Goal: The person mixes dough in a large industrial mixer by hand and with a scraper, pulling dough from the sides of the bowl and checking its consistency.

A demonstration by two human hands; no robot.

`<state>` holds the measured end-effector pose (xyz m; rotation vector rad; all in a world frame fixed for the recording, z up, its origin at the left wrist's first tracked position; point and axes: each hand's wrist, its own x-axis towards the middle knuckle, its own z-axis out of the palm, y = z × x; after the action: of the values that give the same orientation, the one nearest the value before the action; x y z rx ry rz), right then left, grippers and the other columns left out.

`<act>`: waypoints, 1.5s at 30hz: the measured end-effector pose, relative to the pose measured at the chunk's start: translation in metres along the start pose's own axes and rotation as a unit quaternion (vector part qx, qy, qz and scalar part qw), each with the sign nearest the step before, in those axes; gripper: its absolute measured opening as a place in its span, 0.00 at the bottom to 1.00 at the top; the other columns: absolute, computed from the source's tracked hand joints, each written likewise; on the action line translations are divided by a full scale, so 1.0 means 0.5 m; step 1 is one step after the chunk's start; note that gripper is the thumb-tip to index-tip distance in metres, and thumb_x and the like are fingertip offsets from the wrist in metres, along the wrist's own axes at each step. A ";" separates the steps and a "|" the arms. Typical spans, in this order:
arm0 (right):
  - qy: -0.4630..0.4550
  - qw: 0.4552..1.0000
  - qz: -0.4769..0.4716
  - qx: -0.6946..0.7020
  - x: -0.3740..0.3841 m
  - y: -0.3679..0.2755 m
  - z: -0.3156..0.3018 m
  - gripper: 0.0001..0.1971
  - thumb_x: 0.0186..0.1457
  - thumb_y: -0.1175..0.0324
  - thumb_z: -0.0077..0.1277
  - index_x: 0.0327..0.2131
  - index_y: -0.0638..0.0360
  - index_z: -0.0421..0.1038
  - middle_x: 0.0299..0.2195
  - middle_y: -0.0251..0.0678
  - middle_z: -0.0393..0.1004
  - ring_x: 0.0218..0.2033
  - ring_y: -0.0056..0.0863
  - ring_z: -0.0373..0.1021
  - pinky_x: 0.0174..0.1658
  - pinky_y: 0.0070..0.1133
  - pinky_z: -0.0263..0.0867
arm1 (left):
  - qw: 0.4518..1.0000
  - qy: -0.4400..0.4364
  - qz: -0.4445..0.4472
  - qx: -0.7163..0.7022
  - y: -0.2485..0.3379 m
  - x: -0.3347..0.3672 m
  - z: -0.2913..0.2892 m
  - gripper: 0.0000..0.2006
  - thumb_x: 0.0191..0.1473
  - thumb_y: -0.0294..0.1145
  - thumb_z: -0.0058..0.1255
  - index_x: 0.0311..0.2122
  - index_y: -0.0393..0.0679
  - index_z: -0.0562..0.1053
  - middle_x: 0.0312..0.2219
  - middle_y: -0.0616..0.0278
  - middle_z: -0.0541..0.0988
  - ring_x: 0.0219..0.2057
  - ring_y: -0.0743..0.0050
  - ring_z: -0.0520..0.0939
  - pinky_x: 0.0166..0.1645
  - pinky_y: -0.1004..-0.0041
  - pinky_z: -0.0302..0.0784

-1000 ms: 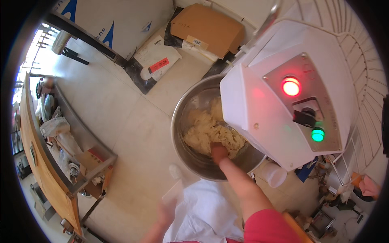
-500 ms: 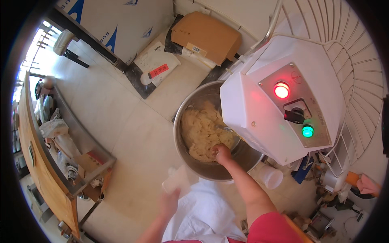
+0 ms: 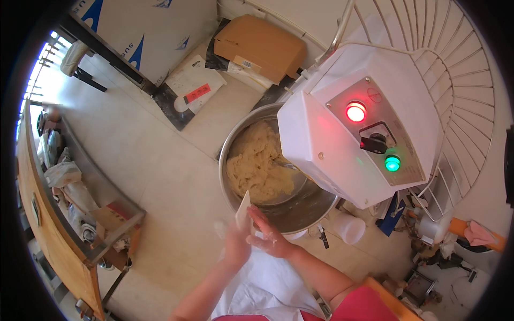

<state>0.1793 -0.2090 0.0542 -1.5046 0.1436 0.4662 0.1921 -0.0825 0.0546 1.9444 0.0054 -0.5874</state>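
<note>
A white dough scraper (image 3: 243, 211) stands tilted over the near rim of the metal mixing bowl (image 3: 227, 196). My left hand (image 3: 237, 243), somewhat blurred, grips the scraper from below. Against its right side lies my right hand (image 3: 267, 234), fingers stretched out and smeared with dough. Pale, lumpy dough (image 3: 257, 163) fills much of the bowl's left and far part, around a metal mixing hook (image 3: 286, 165). The white mixer head (image 3: 316, 139) covers the bowl's right side. On its panel a red light and a green light glow beside a black knob (image 3: 376, 143).
A wire guard (image 3: 466, 107) stands raised behind the mixer. Right of the bowl is a translucent plastic tub (image 3: 350, 227) on the floor. A cardboard box (image 3: 262, 45) lies by the far wall. At left runs a wooden-topped table (image 3: 53, 230) with a cluttered shelf.
My right hand has come out of the dough, back over the near rim to the scraper. My left hand has raised the scraper toward the bowl. The whole view has shifted slightly.
</note>
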 end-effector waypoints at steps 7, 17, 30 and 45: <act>0.169 0.969 0.033 -0.178 0.020 0.012 -0.059 0.18 0.47 0.67 0.40 0.43 0.61 0.57 0.32 0.50 0.66 0.35 0.42 0.64 0.37 0.27 0.60 | 0.965 -0.121 0.056 -0.224 0.024 0.041 0.063 0.28 0.37 0.18 0.45 0.48 0.38 0.54 0.46 0.51 0.56 0.45 0.58 0.63 0.44 0.72 0.64; -0.235 0.769 0.210 -0.556 0.177 0.170 -0.054 0.11 0.42 0.70 0.39 0.30 0.58 0.69 0.28 0.45 0.69 0.32 0.38 0.67 0.32 0.29 0.63 | 0.993 -0.031 -0.062 -0.097 -0.131 -0.123 -0.016 0.03 0.39 0.17 0.46 0.23 0.36 0.70 0.23 0.61 0.72 0.26 0.76 0.72 0.30 0.81 0.67; -0.127 0.613 0.398 -0.671 0.128 0.386 -0.158 0.11 0.42 0.68 0.42 0.32 0.57 0.70 0.34 0.38 0.69 0.35 0.34 0.66 0.31 0.32 0.63 | 0.968 -0.051 -0.190 -0.156 -0.211 -0.218 0.013 0.04 0.42 0.18 0.44 0.26 0.36 0.71 0.21 0.63 0.73 0.22 0.82 0.72 0.29 0.83 0.68; -0.026 0.500 0.381 -0.777 0.099 0.453 -0.289 0.13 0.43 0.65 0.40 0.33 0.57 0.70 0.35 0.40 0.68 0.36 0.45 0.65 0.29 0.41 0.60 | 0.955 -0.055 -0.222 -0.190 -0.179 -0.209 -0.015 0.07 0.45 0.19 0.41 0.31 0.35 0.70 0.22 0.61 0.74 0.23 0.81 0.73 0.30 0.82 0.70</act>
<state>0.1655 -0.3408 -0.1848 -3.2255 0.4112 1.6628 0.0798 -0.0095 0.0221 1.5343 0.4636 -0.9164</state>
